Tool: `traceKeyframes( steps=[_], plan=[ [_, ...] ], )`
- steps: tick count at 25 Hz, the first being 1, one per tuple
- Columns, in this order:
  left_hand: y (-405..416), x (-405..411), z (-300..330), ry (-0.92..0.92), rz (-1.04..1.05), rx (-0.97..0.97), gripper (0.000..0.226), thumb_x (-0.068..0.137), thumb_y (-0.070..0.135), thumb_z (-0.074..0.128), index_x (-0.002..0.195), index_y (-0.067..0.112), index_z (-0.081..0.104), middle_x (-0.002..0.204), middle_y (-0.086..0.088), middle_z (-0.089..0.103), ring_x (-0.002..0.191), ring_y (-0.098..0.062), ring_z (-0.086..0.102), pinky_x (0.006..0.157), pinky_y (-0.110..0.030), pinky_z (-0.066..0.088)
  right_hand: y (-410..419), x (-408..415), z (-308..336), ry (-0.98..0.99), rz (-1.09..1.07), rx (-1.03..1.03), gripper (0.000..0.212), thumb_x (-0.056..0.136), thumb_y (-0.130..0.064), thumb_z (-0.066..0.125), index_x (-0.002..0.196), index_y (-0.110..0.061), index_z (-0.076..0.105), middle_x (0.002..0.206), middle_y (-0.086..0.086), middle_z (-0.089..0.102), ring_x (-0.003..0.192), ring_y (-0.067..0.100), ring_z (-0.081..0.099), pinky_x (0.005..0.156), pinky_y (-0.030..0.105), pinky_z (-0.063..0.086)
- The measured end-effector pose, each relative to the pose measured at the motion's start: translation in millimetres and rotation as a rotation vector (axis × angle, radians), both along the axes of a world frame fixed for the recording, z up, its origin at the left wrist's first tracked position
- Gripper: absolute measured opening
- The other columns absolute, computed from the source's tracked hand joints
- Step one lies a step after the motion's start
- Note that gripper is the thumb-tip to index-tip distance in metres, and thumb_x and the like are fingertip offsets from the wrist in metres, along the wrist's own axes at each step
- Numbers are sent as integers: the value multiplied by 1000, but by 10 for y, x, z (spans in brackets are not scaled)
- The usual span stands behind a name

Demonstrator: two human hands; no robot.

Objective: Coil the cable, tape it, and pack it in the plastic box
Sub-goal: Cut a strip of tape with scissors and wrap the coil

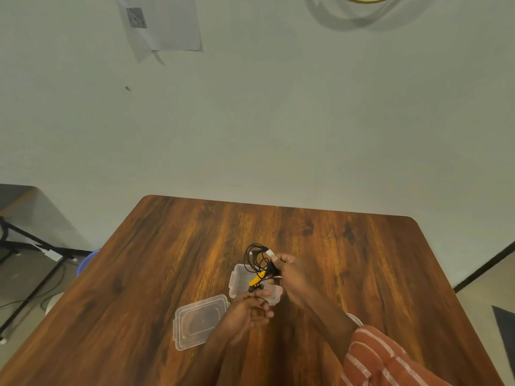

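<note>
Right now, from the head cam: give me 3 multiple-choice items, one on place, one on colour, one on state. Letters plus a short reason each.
1. Where is the lid?
A. Snapped on the box
B. Flat on the table, left of the box
C. In the left hand

2. What colour is the tag on the black cable?
A. Yellow
B. Green
C. Blue

3. What state is the cable in?
A. Stretched straight across the table
B. Looped in a bundle, held by the right hand
C. Sealed inside the box

Key: 1 B, the lid lies on the table beside the open box. 2 A, the yellow tag hangs from the coil. 3 B, the right hand holds the loops above the box; the left hand is below.
</note>
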State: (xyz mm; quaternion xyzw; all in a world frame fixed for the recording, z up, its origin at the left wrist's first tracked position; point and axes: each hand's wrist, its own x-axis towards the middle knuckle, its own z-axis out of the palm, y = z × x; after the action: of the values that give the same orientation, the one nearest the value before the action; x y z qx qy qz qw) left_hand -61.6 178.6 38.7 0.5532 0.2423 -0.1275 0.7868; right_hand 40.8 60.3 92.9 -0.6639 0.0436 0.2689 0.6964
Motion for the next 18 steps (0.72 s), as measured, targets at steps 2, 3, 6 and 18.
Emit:
traceKeyframes(
  steps=[2, 3, 6, 18],
  plan=[
    [189, 144, -29, 54, 105, 34, 34, 91, -2, 46, 122, -4, 59, 77, -10, 65, 70, -25, 65, 74, -40, 56, 95, 104, -166, 37, 3, -65, 28, 102, -12, 48, 80, -5, 63, 72, 9, 66, 59, 16, 61, 47, 24, 51],
    [275, 228, -59, 60, 163, 28, 34, 90, -1, 45, 121, -4, 59, 78, -10, 65, 70, -25, 64, 72, -40, 56, 135, 153, -259, 47, 11, -108, 26, 102, -12, 48, 83, -5, 63, 77, 11, 66, 62, 17, 61, 47, 24, 51],
    [406, 444, -89, 121, 274, -31, 35, 96, 18, 41, 117, -3, 60, 88, -16, 65, 77, -31, 63, 70, -40, 55, 248, 236, -490, 53, 38, -236, 26, 102, -12, 50, 81, -7, 64, 79, 9, 68, 64, 17, 62, 47, 24, 52],
    [503, 815, -361, 247, -117, 1233, 21, 78, 24, 65, 85, 6, 72, 84, -9, 74, 72, -21, 68, 49, -20, 39, 482, 247, -912, -272, 289, -989, 30, 92, -24, 55, 115, -14, 71, 115, 7, 72, 104, 22, 68, 84, 30, 53]
  ],
)
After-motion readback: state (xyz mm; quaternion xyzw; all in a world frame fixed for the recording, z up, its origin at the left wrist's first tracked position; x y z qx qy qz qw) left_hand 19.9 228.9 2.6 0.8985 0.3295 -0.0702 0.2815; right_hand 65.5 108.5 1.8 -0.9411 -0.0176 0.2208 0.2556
